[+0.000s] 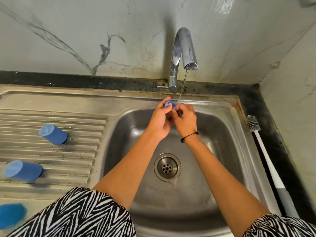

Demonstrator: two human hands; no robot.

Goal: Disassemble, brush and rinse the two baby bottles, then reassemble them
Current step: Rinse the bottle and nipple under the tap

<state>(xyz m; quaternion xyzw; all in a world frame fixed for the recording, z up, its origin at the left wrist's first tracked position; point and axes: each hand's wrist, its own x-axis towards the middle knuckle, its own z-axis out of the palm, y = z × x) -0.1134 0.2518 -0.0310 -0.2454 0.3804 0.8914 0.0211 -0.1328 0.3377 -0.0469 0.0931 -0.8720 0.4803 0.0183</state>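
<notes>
Both hands over sink (pixel 227 127), under thin tap (pixel 183 48) stream. Left hand (pixel 161 119) grip holds blue ring (pixel 169 104); right hand (pixel 184 119) fingers pinch its near side. Two blue bottles (pixel 53 134) (pixel 23 171) well left of grip on drainer. Brush (pixel 261 151) right, on bench.

Probably a home kitchen: steel sink (pixel 222 106), tap (pixel 183 48), marble-look wall (pixel 85 31)
</notes>
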